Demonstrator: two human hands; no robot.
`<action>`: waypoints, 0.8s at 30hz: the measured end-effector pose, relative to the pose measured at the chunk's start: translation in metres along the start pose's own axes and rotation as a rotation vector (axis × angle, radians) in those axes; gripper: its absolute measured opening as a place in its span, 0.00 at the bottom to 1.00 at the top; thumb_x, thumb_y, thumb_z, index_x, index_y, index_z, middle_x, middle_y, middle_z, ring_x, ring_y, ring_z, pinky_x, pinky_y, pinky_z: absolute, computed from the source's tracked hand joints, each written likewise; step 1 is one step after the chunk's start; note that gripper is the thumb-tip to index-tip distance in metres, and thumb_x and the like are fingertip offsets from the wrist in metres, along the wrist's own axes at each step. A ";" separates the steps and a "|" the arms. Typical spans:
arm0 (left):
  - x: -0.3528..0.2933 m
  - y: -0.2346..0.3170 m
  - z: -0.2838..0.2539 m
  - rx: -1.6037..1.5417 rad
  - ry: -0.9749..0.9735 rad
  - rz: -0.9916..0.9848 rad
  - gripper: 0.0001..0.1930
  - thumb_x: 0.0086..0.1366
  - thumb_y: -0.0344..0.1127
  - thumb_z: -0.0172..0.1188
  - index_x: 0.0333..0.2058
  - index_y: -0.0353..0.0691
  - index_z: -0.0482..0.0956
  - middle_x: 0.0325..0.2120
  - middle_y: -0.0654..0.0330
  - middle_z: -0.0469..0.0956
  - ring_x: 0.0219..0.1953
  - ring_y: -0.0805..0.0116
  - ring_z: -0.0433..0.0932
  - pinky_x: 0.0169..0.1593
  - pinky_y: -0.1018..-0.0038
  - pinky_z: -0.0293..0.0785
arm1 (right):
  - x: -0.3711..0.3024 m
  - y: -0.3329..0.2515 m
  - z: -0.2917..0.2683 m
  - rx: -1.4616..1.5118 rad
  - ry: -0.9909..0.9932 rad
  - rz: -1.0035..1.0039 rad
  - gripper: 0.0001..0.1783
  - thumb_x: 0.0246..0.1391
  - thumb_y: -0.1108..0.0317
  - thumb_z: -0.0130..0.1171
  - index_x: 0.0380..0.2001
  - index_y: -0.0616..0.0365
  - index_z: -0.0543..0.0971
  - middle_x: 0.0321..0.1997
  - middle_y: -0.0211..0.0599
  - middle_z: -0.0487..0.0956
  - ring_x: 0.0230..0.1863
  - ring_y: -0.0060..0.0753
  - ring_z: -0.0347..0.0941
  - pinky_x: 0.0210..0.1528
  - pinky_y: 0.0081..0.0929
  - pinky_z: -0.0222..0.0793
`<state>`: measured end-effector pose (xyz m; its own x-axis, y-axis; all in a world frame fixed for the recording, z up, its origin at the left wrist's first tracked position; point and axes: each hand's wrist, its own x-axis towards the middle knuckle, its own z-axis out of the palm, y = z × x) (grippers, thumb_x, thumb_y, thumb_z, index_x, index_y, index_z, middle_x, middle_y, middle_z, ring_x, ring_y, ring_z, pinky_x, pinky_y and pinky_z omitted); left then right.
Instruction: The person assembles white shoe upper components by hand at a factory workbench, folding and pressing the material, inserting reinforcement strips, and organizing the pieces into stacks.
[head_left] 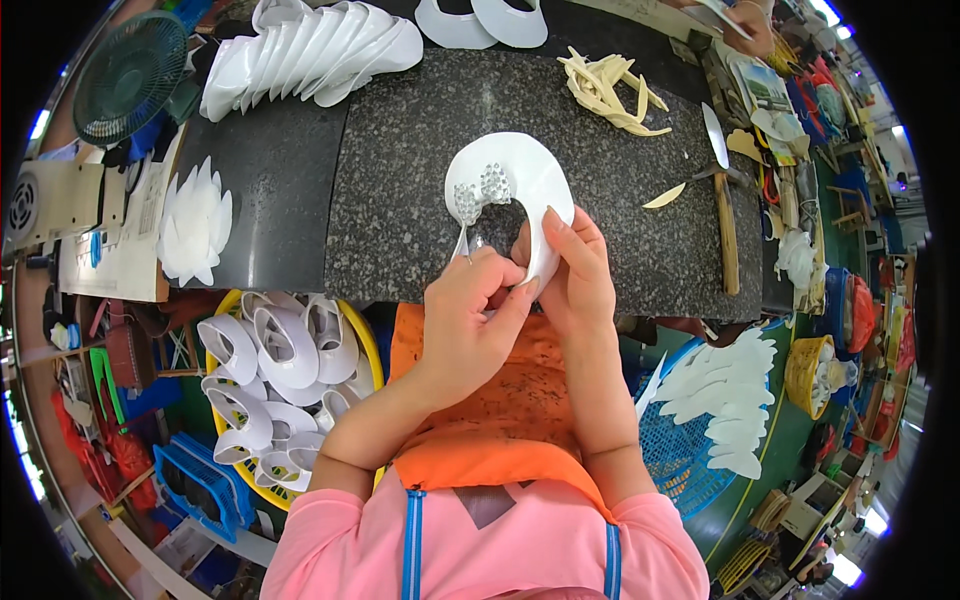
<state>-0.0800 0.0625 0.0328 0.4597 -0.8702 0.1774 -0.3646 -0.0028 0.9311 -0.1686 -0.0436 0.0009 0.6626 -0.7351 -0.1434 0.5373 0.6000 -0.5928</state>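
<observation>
A glossy white curved shoe upper (510, 165) with clusters of clear rhinestones on it is held up over the near part of the dark speckled stone slab (410, 150). My left hand (468, 310) pinches its lower end with thumb and fingers. On the other side, my right hand (580, 265) grips the same piece, thumb on top and fingers wrapped underneath. A thin white strip hangs beside the left edge of the upper. A cream leaf-shaped piece (664, 196) lies on the slab to the right of my hands.
A row of white uppers (320, 55) stands at the back left. White pointed pieces (195, 225) lie left, cream strips (610, 90) at the back. A knife (715, 135) and a hammer (727, 230) lie right. Below are a yellow basket (376, 345) of uppers and a blue basket (690, 490).
</observation>
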 end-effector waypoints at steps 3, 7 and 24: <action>-0.002 0.002 0.001 -0.063 -0.008 -0.060 0.06 0.53 0.28 0.63 0.25 0.37 0.73 0.19 0.60 0.69 0.23 0.65 0.68 0.29 0.70 0.63 | 0.003 -0.005 0.000 -0.080 0.008 0.006 0.12 0.56 0.68 0.58 0.39 0.65 0.76 0.35 0.37 0.79 0.32 0.20 0.75 0.34 0.20 0.72; -0.003 -0.013 0.001 0.041 -0.052 0.056 0.07 0.52 0.28 0.64 0.26 0.38 0.73 0.20 0.59 0.70 0.25 0.61 0.70 0.30 0.69 0.65 | 0.011 -0.018 0.003 -0.500 0.109 0.073 0.13 0.57 0.64 0.57 0.35 0.65 0.79 0.30 0.31 0.79 0.27 0.15 0.71 0.28 0.16 0.66; 0.025 -0.019 -0.020 0.478 -0.085 0.817 0.28 0.51 0.24 0.61 0.53 0.33 0.65 0.49 0.48 0.70 0.56 0.47 0.66 0.56 0.56 0.64 | 0.026 0.011 -0.015 -1.852 -0.289 -0.899 0.10 0.40 0.67 0.59 0.31 0.53 0.77 0.30 0.29 0.72 0.29 0.32 0.70 0.31 0.27 0.66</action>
<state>-0.0456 0.0506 0.0254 -0.1376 -0.7251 0.6748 -0.8489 0.4373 0.2968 -0.1534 -0.0607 -0.0215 0.7173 -0.4071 0.5655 -0.2333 -0.9050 -0.3557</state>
